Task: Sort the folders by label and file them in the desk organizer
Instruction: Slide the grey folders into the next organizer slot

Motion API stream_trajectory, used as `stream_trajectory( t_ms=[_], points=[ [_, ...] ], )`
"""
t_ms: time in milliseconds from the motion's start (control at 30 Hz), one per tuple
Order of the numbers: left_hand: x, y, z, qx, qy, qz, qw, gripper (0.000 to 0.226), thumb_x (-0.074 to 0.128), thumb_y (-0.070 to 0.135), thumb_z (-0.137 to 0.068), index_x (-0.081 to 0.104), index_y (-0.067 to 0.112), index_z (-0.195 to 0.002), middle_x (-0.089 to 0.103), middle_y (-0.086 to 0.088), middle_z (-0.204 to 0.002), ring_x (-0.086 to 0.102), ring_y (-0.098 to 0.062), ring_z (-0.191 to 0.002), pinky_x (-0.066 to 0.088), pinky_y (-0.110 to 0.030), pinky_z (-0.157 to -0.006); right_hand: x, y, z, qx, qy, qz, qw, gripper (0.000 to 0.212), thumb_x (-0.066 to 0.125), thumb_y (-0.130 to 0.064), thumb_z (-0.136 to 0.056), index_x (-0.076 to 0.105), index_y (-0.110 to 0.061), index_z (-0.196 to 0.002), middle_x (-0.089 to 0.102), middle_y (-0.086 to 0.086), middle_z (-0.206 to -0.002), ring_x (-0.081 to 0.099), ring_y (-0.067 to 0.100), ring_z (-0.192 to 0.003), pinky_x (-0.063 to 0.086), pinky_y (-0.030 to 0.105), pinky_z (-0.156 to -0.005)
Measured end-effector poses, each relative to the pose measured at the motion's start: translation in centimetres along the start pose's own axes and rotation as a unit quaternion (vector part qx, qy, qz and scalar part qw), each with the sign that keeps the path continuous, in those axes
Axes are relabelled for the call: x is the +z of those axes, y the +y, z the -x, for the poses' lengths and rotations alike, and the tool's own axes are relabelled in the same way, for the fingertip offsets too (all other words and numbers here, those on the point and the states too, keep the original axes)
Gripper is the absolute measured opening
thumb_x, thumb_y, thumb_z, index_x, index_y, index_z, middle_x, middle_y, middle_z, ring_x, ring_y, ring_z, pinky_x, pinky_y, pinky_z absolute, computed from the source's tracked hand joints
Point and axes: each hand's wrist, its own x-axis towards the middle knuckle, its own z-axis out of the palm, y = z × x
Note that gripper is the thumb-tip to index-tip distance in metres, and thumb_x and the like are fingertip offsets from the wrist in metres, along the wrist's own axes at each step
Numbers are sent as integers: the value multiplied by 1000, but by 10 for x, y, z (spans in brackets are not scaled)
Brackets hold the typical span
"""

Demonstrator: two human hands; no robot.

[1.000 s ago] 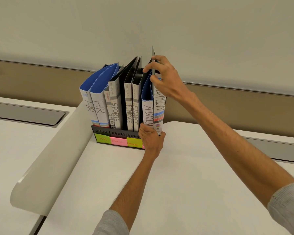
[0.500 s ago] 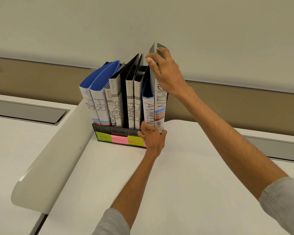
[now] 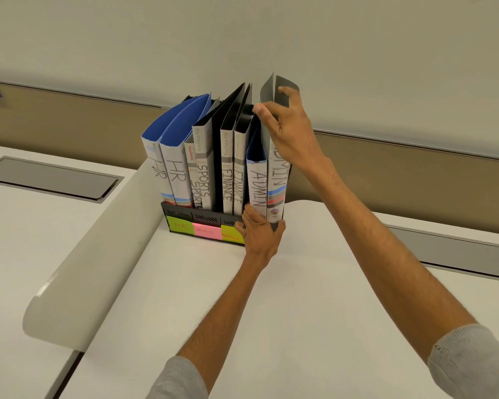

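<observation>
Presently: grey ADMIN folder (image 3: 277,180) upright in rightmost slot of desk organizer (image 3: 202,216), touching blue ADMIN folder (image 3: 257,182). Right grip (image 3: 288,133) pinches its top edge, likely to seat it square. Left grip (image 3: 260,234) clasps organizer's front corner, seemingly bracing it against sliding on tabletop (image 3: 300,298).

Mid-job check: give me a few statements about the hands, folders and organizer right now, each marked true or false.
1. The right hand grips the top of the grey ADMIN folder. True.
2. The left hand hangs free, touching nothing. False: it holds the desk organizer at its front right corner.
3. Both HR folders stand at the organizer's left end. True.
4. The sticky note below the SPORTS folders is green. False: it is pink; the green note reads HR.
</observation>
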Motion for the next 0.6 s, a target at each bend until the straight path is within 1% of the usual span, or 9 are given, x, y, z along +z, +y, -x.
stream_trajectory(
  t_ms=[100,167,200,333,500,600],
  points=[
    [-7,-18,3,41,-37,27,998,116,51,76,-78,-1,1,-149,19,-13,-156,22,-25,-141,4,-56,-115,23,26,31,39,-43,16,998,44,34,-52,-101,62,-29,-127,26,10,-155,36,26,-138,41,47,-109],
    [-9,-21,4,54,-47,26,997,121,49,82,-72,-2,5,-150,17,-11,-157,21,-24,-143,3,-58,-115,31,38,44,65,-50,11,997,47,31,-52,-101,57,-30,-134,27,10,-155,33,27,-140,40,48,-110],
    [-9,-19,4,47,-45,29,997,123,50,83,-71,0,4,-149,19,-12,-156,22,-26,-142,4,-58,-115,32,41,44,69,-53,11,996,48,30,-54,-101,55,-31,-135,27,9,-155,31,28,-141,39,47,-110],
    [-9,-9,9,22,-33,26,999,122,51,82,-72,4,0,-148,23,-15,-151,27,-30,-137,13,-55,-114,27,41,43,68,-77,-4,995,53,26,-55,-100,52,-29,-139,24,9,-157,25,29,-144,32,45,-110],
    [-18,-11,10,35,-61,19,997,113,52,70,-82,-2,-1,-151,16,-14,-157,19,-28,-144,7,-56,-116,21,37,47,98,-82,-58,990,54,27,-53,-101,51,-26,-140,17,4,-160,18,27,-147,25,47,-115],
    [-24,-6,14,30,-64,19,997,107,53,63,-86,-2,-1,-151,14,-15,-159,16,-28,-146,6,-55,-117,19,35,50,91,-78,-47,992,50,28,-50,-102,48,-28,-142,14,5,-161,15,27,-148,24,50,-116]
  ],
)
